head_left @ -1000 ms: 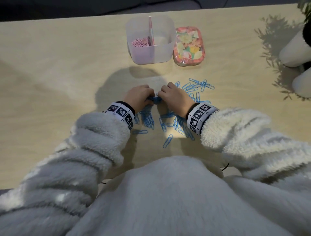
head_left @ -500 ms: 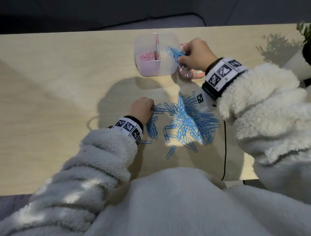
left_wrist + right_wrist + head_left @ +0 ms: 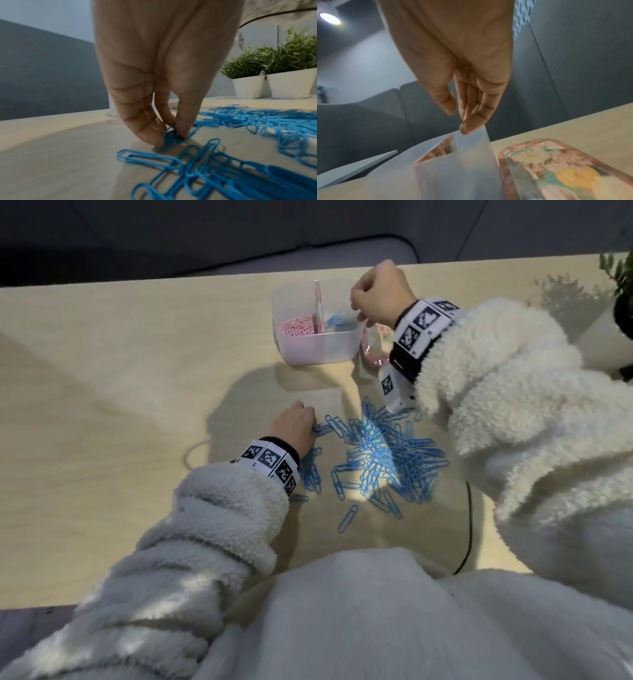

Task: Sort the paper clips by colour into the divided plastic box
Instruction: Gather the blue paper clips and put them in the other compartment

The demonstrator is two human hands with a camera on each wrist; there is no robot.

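Observation:
The translucent divided box stands at the far middle of the table. Its left part holds pink clips; its right part holds a few blue clips. My right hand hovers over the box's right rim with loose, empty fingers just above the wall. A heap of blue paper clips lies in front of me. At its left edge my left hand pinches a small bunch of blue clips between thumb and fingertips against the table.
A floral-lidded tin lies just right of the box, under my right wrist. Two potted plants in white pots stand at the table's right end. A black cable runs off the near edge.
My right hand carried a bunch of blue clips from the heap to the box and has let them go into the right part. My left hand stayed at the heap's left edge.

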